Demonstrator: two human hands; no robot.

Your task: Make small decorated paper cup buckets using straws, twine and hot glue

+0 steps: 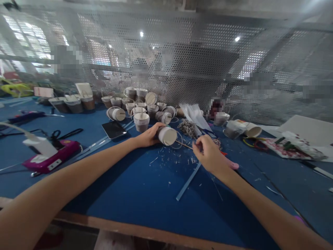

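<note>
My left hand (148,136) is wrapped round a small paper cup (167,135) lying on its side on the blue table (145,187), its white bottom facing me. My right hand (210,154) is closed in a pinch on a thin stick or cord (183,144) that runs to the cup's side. A thin loop of cord hangs by the cup. Bits of trimmed scrap lie on the table between my hands.
A heap of similar small cups (140,104) stands behind. A black phone (113,129) lies left of the cup, a pink glue gun (52,158) and scissors (56,134) farther left. A pale blue strip (187,182), tipped cups (243,129) and craft material (291,144) lie right. A perforated screen (197,59) closes the back.
</note>
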